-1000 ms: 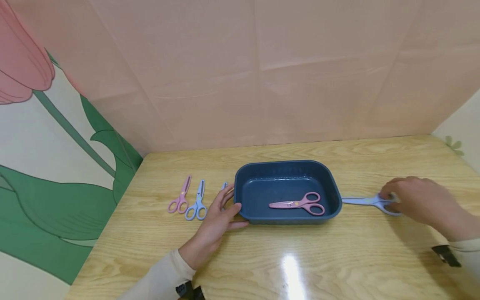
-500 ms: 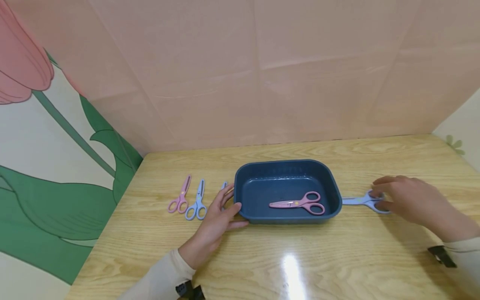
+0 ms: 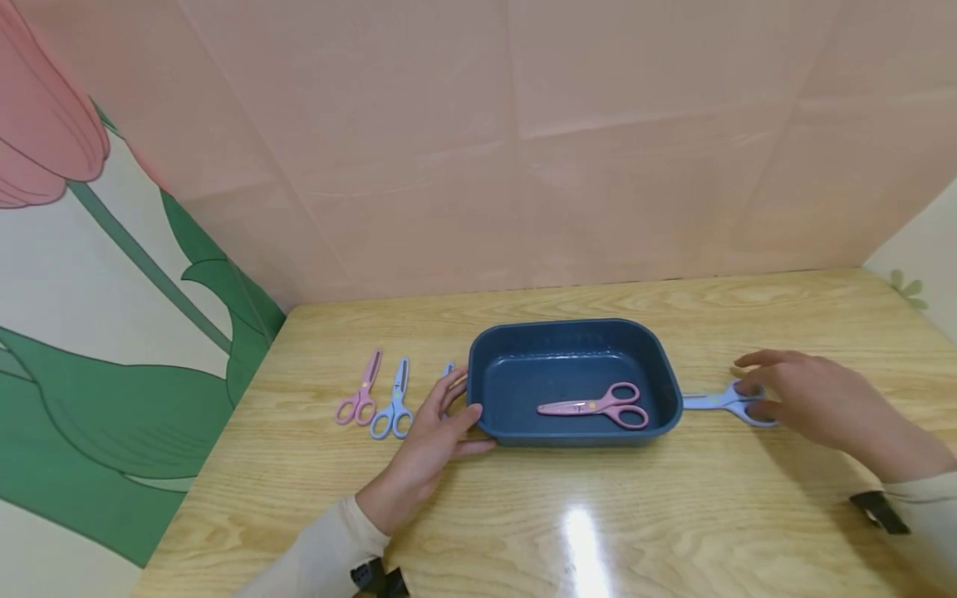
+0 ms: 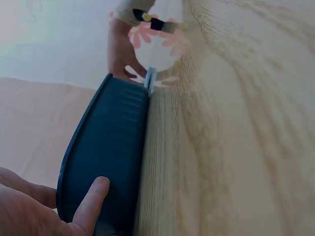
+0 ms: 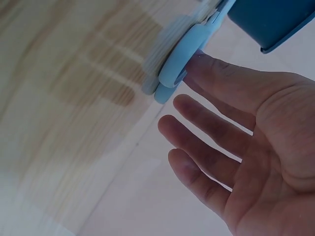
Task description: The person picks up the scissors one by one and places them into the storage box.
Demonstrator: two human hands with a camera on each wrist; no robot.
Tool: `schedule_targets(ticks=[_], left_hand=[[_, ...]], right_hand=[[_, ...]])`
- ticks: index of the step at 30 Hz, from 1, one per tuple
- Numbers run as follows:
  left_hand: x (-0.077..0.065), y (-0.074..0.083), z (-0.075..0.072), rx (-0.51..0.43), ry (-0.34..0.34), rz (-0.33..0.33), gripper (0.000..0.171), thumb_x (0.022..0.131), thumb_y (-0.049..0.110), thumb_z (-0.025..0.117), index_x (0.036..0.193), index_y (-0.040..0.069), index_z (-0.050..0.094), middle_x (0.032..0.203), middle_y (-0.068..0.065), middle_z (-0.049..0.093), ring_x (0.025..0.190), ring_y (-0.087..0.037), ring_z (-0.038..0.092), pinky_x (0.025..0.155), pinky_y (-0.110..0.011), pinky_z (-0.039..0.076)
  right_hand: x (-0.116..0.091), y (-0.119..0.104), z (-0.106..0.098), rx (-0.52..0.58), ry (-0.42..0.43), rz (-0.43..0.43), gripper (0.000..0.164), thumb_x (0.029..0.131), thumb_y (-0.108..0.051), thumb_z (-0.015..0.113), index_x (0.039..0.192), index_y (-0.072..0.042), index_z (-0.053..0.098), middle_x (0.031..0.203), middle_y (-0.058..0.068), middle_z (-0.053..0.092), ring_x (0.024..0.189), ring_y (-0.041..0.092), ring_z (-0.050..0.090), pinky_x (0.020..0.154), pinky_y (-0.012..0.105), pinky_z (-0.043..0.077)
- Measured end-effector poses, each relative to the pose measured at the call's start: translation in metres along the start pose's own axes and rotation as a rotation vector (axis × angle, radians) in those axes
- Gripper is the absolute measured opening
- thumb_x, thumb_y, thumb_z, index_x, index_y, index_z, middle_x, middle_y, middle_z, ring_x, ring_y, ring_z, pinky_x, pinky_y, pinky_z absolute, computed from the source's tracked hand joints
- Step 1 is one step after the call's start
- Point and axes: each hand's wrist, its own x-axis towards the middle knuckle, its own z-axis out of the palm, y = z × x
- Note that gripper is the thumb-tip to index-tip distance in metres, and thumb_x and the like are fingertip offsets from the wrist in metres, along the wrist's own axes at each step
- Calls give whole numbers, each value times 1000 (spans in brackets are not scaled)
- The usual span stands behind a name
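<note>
A dark blue rectangular tub (image 3: 576, 440) stands on the table. My left hand (image 3: 426, 453) holds its left end, thumb at the rim; in the left wrist view a straight finger (image 4: 92, 201) lies against its outer wall. Pink scissors (image 3: 594, 406) lie inside the tub. At its right, my right hand (image 3: 822, 411) holds light blue scissors (image 3: 718, 400) by the handle loops; their blade end is hidden at the tub's edge. The right wrist view has the thumb (image 5: 221, 73) at the handle (image 5: 184, 54) and the other fingers spread apart.
Left of the tub lie pink scissors (image 3: 362, 394) and light blue scissors (image 3: 394, 407). Another light blue blade (image 3: 448, 369) shows behind my left fingers. The wooden table (image 3: 673, 515) ends at a pink-covered wall (image 3: 523, 166).
My right hand has slid the light blue scissors left toward the tub, so less of their blade shows. Over the last half second they have hardly moved. My left hand stays put.
</note>
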Motion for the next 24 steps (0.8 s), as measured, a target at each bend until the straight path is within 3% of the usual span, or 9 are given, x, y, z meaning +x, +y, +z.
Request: schedule_targets(ticks=[7, 12, 14, 18, 21, 24], left_hand=[[0, 0, 0, 5, -2, -3, 60, 96, 13, 56, 147, 28, 29, 157, -8, 25, 116, -41, 58, 82, -48, 57], [0, 0, 0, 12, -5, 0, 60, 96, 14, 56, 147, 28, 29, 157, -7, 25, 118, -39, 58, 82, -48, 58], [0, 0, 0, 14, -4, 1, 60, 96, 13, 56, 147, 28, 29, 157, -7, 26, 118, -40, 58, 82, -47, 58], [0, 0, 0, 15, 0, 0, 60, 96, 13, 56, 147, 28, 29, 157, -8, 26, 118, -40, 58, 81, -47, 58], [0, 0, 0, 16, 5, -2, 60, 96, 13, 56, 148, 28, 29, 157, -8, 26, 117, -40, 58, 81, -47, 58], [0, 0, 0, 18, 8, -2, 60, 96, 12, 56, 148, 27, 29, 157, -8, 26, 117, -40, 58, 81, -47, 58]], right_hand=[[0, 3, 0, 16, 5, -6, 24, 69, -19, 82, 92, -20, 74, 124, 16, 62, 105, 41, 61, 82, 58, 50], [-1, 3, -7, 97, -25, 37, 21, 76, -21, 78, 96, -20, 72, 132, 21, 55, 107, 44, 59, 82, 59, 50], [-3, 4, -10, 126, 0, 39, 22, 77, -20, 78, 97, -19, 70, 132, 22, 54, 101, 42, 63, 78, 56, 52], [-5, 4, -13, 162, 84, 17, 35, 75, -15, 79, 107, -9, 66, 115, 9, 66, 87, 20, 70, 68, 34, 57], [-3, 4, -15, 195, 120, -2, 39, 73, -11, 80, 109, -7, 65, 102, 0, 69, 73, 1, 66, 58, 18, 51], [-3, 4, -17, 219, 132, 14, 34, 72, -11, 81, 102, -15, 67, 102, 1, 69, 68, -7, 61, 55, 16, 49]])
